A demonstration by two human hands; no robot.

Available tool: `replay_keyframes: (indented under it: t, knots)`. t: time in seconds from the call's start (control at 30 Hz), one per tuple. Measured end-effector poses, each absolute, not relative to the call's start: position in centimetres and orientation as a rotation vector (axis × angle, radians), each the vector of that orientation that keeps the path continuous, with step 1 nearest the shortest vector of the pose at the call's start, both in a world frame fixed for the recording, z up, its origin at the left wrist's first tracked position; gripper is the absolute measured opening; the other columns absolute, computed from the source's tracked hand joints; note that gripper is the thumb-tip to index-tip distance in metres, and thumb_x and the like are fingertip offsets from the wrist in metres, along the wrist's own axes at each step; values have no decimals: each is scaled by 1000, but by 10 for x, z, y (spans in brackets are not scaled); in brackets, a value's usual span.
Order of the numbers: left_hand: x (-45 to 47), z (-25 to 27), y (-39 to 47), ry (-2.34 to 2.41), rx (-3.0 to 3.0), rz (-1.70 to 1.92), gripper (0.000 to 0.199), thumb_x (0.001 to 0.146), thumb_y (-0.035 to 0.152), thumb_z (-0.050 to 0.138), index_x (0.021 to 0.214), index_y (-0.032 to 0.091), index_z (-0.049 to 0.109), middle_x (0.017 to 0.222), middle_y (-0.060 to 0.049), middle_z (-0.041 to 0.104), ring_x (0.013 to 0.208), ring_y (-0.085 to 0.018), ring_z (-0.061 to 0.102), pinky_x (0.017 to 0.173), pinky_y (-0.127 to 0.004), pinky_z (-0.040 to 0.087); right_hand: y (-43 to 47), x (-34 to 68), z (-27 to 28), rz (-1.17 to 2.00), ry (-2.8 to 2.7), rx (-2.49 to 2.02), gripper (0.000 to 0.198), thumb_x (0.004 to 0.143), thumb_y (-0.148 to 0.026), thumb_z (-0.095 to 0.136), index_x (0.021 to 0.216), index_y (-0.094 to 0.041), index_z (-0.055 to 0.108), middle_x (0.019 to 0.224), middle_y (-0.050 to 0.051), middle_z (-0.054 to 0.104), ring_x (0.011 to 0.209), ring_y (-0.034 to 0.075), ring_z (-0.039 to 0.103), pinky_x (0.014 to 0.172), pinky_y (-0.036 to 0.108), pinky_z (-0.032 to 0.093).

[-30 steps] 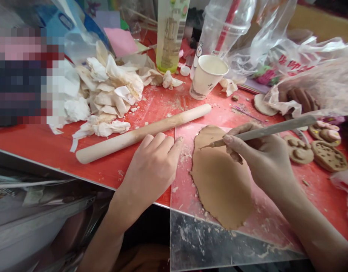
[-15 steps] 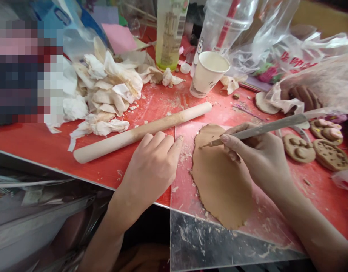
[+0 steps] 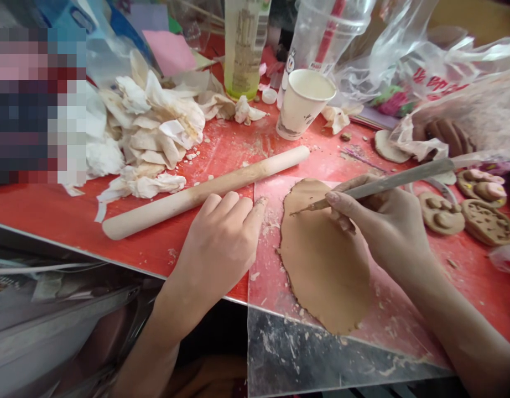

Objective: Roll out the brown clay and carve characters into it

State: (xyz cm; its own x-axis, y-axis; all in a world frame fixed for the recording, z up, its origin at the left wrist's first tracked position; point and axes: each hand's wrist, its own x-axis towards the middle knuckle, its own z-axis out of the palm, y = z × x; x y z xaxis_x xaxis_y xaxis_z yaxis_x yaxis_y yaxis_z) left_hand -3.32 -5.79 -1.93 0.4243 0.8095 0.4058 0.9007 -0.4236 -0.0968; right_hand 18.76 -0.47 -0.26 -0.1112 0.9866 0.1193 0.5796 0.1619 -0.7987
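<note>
My right hand point(image 3: 377, 207) grips a grey, pen-like clay carving tool point(image 3: 398, 178). The tool slants down to the left, and its thin tip meets a flat, oval slab of brown clay point(image 3: 325, 271) near its upper end. A short scratch shows in the clay at the tip. My left hand point(image 3: 225, 243) is curled into a loose fist with its knuckles up, resting at the left edge of a clear plastic board point(image 3: 288, 354) under the slab. Its palm side is hidden. Just beyond that hand lies a wooden rolling pin point(image 3: 205, 193).
Crumpled tissues point(image 3: 155, 127) pile up at the back left. A paper cup point(image 3: 305, 105), a bottle point(image 3: 244, 50) and a plastic cup point(image 3: 325, 33) stand behind. Shaped clay pieces point(image 3: 441, 213) and plastic bags point(image 3: 466, 105) lie at right. The board overhangs the red table's point(image 3: 147, 251) front edge.
The tool tip has shifted very slightly left on the clay, and the mark by it looks a little longer. My left hand has stayed in place. The whole view has shifted slightly.
</note>
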Motion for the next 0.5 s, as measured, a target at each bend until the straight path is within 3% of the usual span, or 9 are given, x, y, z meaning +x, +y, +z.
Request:
replay_keyframes:
  t: [0.37, 0.5]
  knots:
    - [-33, -20, -58, -1476, -2379, -436, 24, 87, 11, 54, 107, 11, 67, 69, -2, 54, 70, -22, 51, 62, -37, 36, 1, 191, 7, 830, -1680, -1457, 17, 80, -27, 69, 68, -16, 63, 54, -3, 55, 46, 6, 47, 40, 20, 33]
    - [-33, -20, -58, -1491, -2383, -458, 23, 85, 10, 56, 105, 12, 67, 70, -2, 54, 69, -22, 50, 62, -37, 36, -8, 188, 12, 634, -1514, -1279, 17, 77, -24, 70, 65, -19, 58, 50, -5, 51, 42, 7, 44, 39, 25, 31]
